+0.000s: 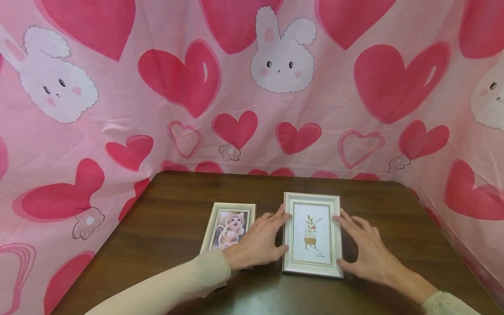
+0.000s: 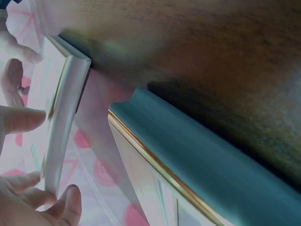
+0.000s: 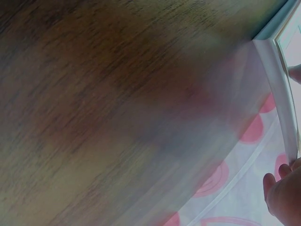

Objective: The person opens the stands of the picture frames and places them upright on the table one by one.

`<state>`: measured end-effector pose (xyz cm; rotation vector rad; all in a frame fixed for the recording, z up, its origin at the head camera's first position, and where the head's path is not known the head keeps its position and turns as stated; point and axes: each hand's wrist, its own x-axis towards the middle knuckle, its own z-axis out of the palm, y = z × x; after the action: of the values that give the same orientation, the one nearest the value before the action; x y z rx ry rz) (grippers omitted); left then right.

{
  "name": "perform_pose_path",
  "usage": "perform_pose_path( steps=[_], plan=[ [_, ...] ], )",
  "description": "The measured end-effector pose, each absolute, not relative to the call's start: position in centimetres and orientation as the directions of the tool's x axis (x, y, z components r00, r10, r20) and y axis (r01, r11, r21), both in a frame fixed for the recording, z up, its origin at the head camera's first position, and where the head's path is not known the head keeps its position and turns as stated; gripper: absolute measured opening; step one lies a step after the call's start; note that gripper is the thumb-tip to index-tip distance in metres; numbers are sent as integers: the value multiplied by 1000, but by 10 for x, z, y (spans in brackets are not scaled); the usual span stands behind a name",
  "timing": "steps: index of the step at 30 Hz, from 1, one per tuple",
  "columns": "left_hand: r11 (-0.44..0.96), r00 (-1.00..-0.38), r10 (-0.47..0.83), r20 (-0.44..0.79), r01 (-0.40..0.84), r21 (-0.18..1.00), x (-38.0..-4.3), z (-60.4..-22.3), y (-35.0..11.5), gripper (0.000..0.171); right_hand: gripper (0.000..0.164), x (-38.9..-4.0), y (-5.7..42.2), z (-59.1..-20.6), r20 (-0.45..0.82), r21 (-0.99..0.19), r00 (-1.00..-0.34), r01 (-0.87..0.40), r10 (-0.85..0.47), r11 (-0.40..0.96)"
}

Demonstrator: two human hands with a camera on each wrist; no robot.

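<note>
A white picture frame (image 1: 313, 267) with a potted-plant print stands on the brown table between my two hands. My left hand (image 1: 261, 238) holds its left side, the index fingertip on the front rim and the thumb lower at the edge. On the opposite side, my right hand (image 1: 364, 247) grips the edge with fingertips near the upper part and thumb below. A smaller cream picture frame (image 1: 232, 206) with a kitten picture is at the left, partly covered by my left hand and wrist. In the left wrist view, the smaller frame (image 2: 188, 146) fills the foreground, with the larger one (image 2: 59, 122) beyond it.
The dark wooden table (image 1: 173, 192) has rounded far corners. Behind it and along both sides hangs a pink cloth (image 1: 236, 100) printed with hearts and rabbits.
</note>
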<state>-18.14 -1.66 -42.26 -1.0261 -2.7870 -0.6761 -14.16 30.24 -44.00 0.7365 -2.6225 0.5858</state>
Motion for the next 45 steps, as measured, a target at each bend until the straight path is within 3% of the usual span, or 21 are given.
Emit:
perform_pose_path(
  steps=[20, 45],
  plan=[
    [581, -761, 555, 337, 644, 497, -183, -418, -15, 55, 115, -141, 304, -439, 435, -291, -800, -559, -413, 777],
    [458, -775, 488, 401, 619, 638, -184, -422, -11, 47, 120, -143, 305, -439, 472, -243, -785, -554, -402, 796]
  ],
)
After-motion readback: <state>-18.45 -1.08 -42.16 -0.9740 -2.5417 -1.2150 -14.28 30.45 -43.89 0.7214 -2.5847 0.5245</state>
